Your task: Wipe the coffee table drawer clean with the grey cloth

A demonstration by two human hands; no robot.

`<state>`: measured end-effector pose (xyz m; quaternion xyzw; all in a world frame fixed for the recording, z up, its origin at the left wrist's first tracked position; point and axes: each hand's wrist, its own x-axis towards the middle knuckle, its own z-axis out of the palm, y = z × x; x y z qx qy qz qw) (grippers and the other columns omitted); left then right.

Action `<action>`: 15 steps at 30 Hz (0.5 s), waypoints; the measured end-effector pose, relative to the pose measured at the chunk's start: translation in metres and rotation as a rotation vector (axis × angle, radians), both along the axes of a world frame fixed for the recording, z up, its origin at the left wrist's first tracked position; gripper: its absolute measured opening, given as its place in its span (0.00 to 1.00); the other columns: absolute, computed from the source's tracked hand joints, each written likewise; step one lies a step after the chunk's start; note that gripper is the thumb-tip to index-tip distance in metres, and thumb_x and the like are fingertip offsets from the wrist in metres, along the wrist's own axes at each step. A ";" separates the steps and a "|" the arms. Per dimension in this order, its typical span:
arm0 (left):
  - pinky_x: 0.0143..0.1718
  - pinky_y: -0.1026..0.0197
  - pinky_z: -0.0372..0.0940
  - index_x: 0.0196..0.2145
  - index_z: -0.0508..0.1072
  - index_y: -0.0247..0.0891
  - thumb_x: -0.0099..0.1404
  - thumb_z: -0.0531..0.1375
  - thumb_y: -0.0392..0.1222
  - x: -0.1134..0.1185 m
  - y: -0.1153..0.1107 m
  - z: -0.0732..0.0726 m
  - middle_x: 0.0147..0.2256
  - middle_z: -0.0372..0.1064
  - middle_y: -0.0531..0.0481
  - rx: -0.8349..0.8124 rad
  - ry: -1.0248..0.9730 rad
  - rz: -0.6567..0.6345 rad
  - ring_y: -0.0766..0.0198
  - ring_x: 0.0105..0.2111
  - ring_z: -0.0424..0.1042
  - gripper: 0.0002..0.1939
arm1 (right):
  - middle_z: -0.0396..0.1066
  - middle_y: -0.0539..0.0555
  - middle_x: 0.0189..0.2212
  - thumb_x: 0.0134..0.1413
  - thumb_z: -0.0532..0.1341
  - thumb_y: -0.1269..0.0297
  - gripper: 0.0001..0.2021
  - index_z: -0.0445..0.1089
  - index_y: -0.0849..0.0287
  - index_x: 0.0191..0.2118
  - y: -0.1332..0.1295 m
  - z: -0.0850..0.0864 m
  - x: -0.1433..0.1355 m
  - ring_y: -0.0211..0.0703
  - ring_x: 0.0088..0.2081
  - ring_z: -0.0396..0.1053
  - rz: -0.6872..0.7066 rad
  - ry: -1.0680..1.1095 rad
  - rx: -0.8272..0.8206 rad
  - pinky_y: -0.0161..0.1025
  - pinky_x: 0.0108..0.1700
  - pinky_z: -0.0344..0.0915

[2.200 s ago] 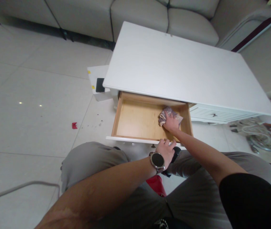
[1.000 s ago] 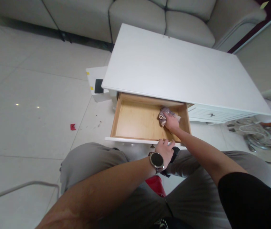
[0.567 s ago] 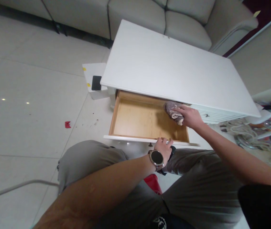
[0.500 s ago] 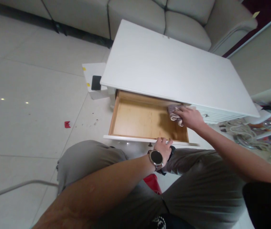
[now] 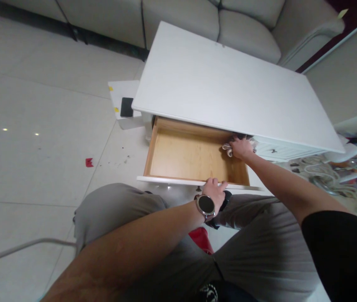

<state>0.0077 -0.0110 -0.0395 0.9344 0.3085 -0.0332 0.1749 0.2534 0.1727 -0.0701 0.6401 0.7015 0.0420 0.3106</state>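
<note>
Pinches the cloth (image 5: pixel 226 147) in the fingers of the right hand (image 5: pixel 242 147), now at the back right corner of the drawer (image 5: pixel 178 155), off its base, likely against the rim. Steadies the front panel (image 5: pixel 170 181) with the left hand's (image 5: pixel 215 195) curled fingers.

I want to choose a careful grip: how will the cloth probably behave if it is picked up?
The cloth is probably floppy, because it bunches in folds under the right hand. Its bundle looks small, so likely light. Rolling seems unlikely, as its visible shape is uneven.
</note>
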 end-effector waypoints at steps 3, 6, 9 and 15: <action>0.47 0.48 0.61 0.47 0.84 0.42 0.75 0.50 0.34 -0.001 0.000 0.003 0.64 0.67 0.49 -0.003 0.011 -0.012 0.49 0.53 0.66 0.22 | 0.64 0.69 0.66 0.68 0.54 0.65 0.20 0.79 0.59 0.56 0.007 0.001 -0.003 0.72 0.60 0.66 -0.023 0.003 -0.024 0.61 0.53 0.70; 0.46 0.48 0.61 0.48 0.84 0.42 0.75 0.49 0.33 -0.003 -0.001 0.005 0.64 0.66 0.49 -0.008 0.021 -0.016 0.49 0.52 0.67 0.22 | 0.63 0.69 0.66 0.64 0.58 0.64 0.20 0.79 0.59 0.57 -0.002 -0.004 -0.004 0.84 0.67 0.55 -0.004 -0.007 -0.048 0.73 0.57 0.65; 0.46 0.49 0.61 0.48 0.84 0.42 0.75 0.48 0.32 -0.003 -0.001 0.006 0.64 0.67 0.49 -0.009 0.027 -0.014 0.50 0.52 0.67 0.24 | 0.61 0.70 0.68 0.61 0.59 0.64 0.24 0.77 0.58 0.61 -0.025 -0.017 -0.010 0.91 0.71 0.42 -0.012 -0.020 -0.078 0.85 0.55 0.60; 0.46 0.49 0.61 0.49 0.84 0.42 0.75 0.48 0.33 -0.003 -0.003 0.004 0.64 0.66 0.49 0.007 0.016 -0.001 0.50 0.52 0.67 0.23 | 0.63 0.74 0.67 0.60 0.60 0.67 0.23 0.78 0.61 0.59 -0.067 -0.044 -0.035 0.84 0.69 0.52 0.044 -0.157 -0.280 0.85 0.51 0.65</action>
